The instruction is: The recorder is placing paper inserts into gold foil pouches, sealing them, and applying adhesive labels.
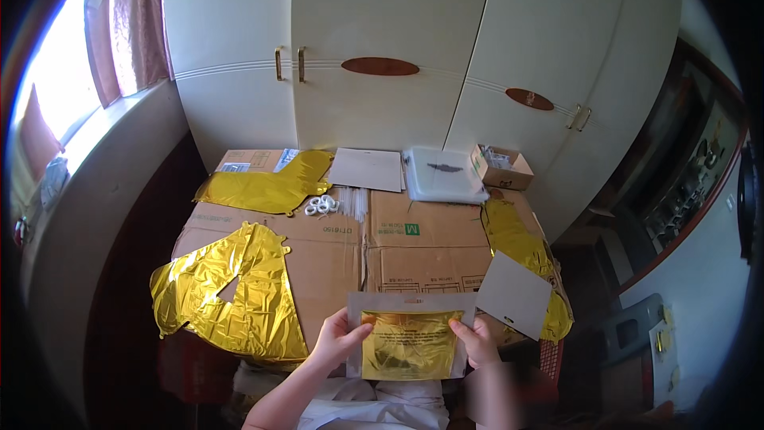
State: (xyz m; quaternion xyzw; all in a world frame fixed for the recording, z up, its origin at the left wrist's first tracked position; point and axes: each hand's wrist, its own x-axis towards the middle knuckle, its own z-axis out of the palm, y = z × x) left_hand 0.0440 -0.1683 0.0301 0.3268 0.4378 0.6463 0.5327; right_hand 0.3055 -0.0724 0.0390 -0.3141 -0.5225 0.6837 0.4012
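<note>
A clear flat plastic packet with folded gold foil inside is held up in front of me at the table's near edge. Dark print shows across the front of it. My left hand grips its left side, thumb on the front. My right hand pinches the right side the same way. Just beyond my right hand, a pale grey card lies over a flat gold foil balloon. Another flat gold balloon, with a triangular hole, is spread out to the left of my left hand.
Flattened cardboard covers the table. Along its back are a third gold balloon, white ribbon rolls, clear straws, grey cards, a stack of clear bags and a small cardboard box. White cabinets stand behind.
</note>
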